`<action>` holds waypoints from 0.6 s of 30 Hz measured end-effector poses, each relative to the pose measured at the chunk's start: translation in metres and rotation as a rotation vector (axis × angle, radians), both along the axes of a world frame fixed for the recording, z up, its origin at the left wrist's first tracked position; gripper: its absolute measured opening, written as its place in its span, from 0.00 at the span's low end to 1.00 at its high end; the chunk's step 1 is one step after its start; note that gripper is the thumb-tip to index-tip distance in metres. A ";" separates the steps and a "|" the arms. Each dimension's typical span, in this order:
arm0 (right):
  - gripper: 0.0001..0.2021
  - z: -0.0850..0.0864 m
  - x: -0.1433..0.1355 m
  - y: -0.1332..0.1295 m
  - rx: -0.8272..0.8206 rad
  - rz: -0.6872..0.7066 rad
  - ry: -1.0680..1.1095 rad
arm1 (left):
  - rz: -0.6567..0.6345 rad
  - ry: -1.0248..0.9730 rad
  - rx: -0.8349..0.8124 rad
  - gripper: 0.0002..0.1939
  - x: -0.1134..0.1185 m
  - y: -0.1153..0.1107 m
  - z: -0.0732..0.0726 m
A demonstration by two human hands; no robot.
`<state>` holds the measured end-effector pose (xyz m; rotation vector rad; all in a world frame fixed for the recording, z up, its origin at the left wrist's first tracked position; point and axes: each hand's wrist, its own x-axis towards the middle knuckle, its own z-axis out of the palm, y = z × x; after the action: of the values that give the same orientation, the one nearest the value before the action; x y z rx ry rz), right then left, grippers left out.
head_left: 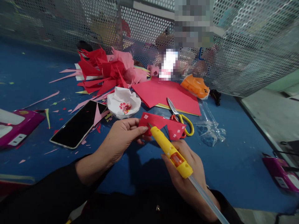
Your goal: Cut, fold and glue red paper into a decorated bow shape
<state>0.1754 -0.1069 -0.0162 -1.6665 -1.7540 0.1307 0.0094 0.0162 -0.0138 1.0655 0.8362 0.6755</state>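
Observation:
Pinched between the thumb and fingers of my left hand (126,135) is a piece of folded red paper (161,121) with small pale pink squares on it. My right hand (189,171) is closed round a yellow glue gun (167,146). A clear glue stick (206,197) sticks out of the gun's back end. The gun's tip is at the paper, close to my left thumb; whether it touches cannot be made out. Just beyond the paper lie scissors (179,116) with yellow and red handles. A white paper-lined bowl (123,104) holds tiny red and pink bits.
A black phone (78,126) lies left among paper scraps. Behind are crumpled red and pink paper (109,67), red sheets (170,93), an orange packet (196,87) and clear plastic (210,133). Purple devices (21,127) flank the blue table (243,149); a perforated metal screen (144,25) stands behind.

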 end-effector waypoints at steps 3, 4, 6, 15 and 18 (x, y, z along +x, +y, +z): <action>0.02 0.000 -0.001 0.000 0.006 -0.007 -0.018 | 0.005 0.009 -0.007 0.05 0.000 0.000 0.000; 0.02 0.000 -0.001 0.000 0.007 -0.009 -0.025 | 0.005 0.012 -0.006 0.05 0.000 0.000 0.000; 0.02 0.000 -0.001 0.000 0.008 -0.010 -0.035 | 0.004 0.018 -0.002 0.05 0.001 -0.001 0.001; 0.02 -0.001 0.001 0.000 0.030 -0.017 -0.067 | 0.012 0.022 0.004 0.06 0.001 -0.001 0.003; 0.02 -0.002 0.001 -0.001 0.018 -0.024 -0.073 | 0.014 0.027 0.002 0.07 0.002 -0.002 0.004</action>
<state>0.1761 -0.1076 -0.0179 -1.6982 -1.7829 0.0428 0.0112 0.0140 -0.0102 1.0734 0.8673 0.6748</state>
